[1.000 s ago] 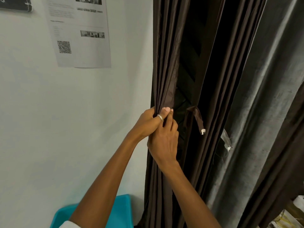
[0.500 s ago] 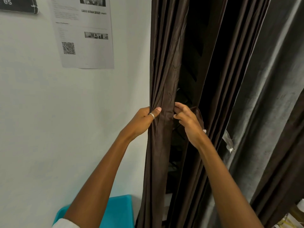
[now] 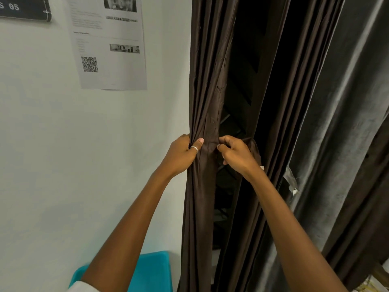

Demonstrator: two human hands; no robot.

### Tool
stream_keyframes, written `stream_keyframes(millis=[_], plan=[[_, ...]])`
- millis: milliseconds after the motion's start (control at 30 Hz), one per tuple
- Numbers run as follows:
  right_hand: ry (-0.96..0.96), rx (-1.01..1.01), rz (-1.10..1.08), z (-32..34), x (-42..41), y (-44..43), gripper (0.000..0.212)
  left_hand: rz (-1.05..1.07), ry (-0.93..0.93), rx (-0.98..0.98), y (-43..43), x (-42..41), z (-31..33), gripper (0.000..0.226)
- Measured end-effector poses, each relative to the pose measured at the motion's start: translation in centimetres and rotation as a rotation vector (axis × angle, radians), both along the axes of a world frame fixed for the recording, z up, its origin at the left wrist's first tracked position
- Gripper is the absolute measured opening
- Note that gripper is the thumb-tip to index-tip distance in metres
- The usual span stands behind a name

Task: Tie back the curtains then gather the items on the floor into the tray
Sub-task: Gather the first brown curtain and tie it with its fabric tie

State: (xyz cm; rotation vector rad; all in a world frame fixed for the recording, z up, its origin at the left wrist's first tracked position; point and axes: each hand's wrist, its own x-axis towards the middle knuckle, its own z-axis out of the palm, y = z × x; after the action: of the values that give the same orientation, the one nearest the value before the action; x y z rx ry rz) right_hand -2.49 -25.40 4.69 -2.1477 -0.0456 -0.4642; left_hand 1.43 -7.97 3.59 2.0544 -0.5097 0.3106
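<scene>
A workplace room, office-like rather than homely: left of the brown curtain (image 3: 207, 60), a printed notice (image 3: 117, 68) with a QR code (image 3: 89, 64) and small photos is stuck to the plain white wall (image 3: 52, 144), and farther left a black sign (image 3: 23, 8) reads "S 05".

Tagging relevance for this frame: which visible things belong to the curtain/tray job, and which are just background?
Job:
- brown curtain, gripped by the left hand and pinched by the right hand
- grey curtain, hanging loose
- teal tray-like thing, partly hidden by an arm

Background:
- paper notice with QR code
- dark sign
- white wall
</scene>
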Motion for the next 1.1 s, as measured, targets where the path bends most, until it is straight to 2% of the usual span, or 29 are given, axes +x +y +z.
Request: stream_keyframes(millis=[100,200,300,400,533,667,767,967,1100], plan=[[-0.011,0.088,-0.013,-0.6,-0.3,0.3,0.023,-0.006,-0.027,-0.132,0.2,0.1,-0.1,0.052],[0.018,0.298,0.042,-1.0,-0.7,0.5,0.025,-0.041,0.044,-0.233,1.2,0.1,-0.1,0.065],[0.018,0.436,0.065,-1.0,-1.1,0.6,0.024,-0.106,0.130,-0.232,2.2,0.6,-0.1,0.061],[0.012,0.515,0.052,-0.8,-1.3,0.7,0.023,-0.136,0.143,-0.227,2.8,0.7,0.1,0.047],[0.022,0.561,0.056,-0.7,-1.4,1.1,0.024,0.044,-0.009,-0.119,2.8,0.7,0.7,0.030],[0.000,0.602,0.042,-0.6,-1.3,1.8,0.026,0.192,-0.233,0.025,2.6,0.6,1.1,0.029],[-0.005,0.673,0.048,-0.7,-1.5,2.5,0.028,0.262,-0.298,0.076,2.4,0.5,1.4,0.029],[-0.011,0.768,0.104,-0.6,-2.5,3.8,0.041,0.303,-0.182,0.049,2.1,0.4,1.9,0.029],[-0.038,0.778,0.078,-0.5,-3.2,5.1,0.026,0.245,-0.050,-0.083,1.6,0.2,1.9,0.030]])
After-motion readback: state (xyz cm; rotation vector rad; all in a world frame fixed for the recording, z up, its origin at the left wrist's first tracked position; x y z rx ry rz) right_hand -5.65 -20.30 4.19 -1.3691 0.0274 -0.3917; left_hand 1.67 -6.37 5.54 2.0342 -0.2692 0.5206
